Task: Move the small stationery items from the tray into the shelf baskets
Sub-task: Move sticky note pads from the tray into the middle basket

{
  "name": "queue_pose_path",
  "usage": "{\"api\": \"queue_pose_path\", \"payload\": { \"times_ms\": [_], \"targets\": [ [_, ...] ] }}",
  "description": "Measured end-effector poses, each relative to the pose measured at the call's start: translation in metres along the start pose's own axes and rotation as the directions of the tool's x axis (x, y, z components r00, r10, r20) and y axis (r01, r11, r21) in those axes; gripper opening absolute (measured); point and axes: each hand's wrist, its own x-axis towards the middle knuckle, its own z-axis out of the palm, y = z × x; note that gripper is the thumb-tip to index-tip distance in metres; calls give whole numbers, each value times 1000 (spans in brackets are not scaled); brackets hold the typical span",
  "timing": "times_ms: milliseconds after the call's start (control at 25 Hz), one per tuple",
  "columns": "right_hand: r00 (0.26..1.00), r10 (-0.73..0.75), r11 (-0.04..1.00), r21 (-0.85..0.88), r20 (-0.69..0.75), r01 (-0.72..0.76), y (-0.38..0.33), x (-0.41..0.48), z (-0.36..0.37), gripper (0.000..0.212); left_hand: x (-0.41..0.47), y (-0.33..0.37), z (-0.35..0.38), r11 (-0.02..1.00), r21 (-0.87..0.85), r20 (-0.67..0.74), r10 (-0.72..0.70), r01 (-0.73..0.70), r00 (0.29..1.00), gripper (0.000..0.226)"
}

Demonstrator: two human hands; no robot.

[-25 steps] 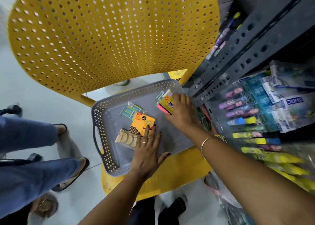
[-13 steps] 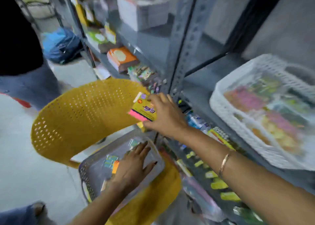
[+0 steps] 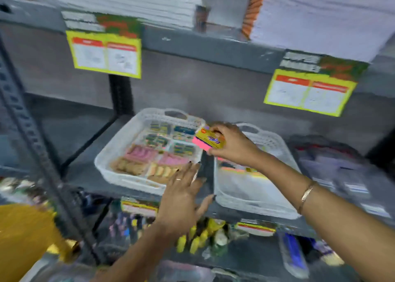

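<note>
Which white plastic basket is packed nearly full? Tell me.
The left white perforated basket, beside the open left hand; packets cover its floor. The right basket shows mostly bare floor.

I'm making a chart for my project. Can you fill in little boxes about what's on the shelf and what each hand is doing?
place: grey metal shelf
left basket: white, full of small packets
right basket: white, partly filled, contents blurred
right hand: holds a yellow and pink packet above the gap between the baskets
left hand: open, fingers spread, empty, by the front of the left basket
above: stacks of paper, two yellow signs
below: yellow-capped pens, blurred
</note>
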Motion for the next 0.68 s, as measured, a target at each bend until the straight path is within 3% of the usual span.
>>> {"api": "queue_pose_path", "payload": {
  "times_ms": [160, 320, 560, 680],
  "targets": [
    [972, 198, 979, -71, 129, -190, 91, -43, 2, 61, 24, 44, 42, 999, 15, 131, 48, -51, 990, 61],
    [922, 233, 973, -70, 309, -222, 125, -72, 32, 67, 31, 54, 67, 996, 51, 259, 58, -74, 964, 73],
    [916, 216, 973, 5, 339, -231, 135, -72, 62, 70, 30, 54, 76, 993, 78, 310, 57, -85, 949, 86],
    [916, 210, 973, 19, 343, -230, 136, -70, 67, 61, 30, 56, 74, 992, 102, 299, 40, -74, 953, 77]
  ]
}}
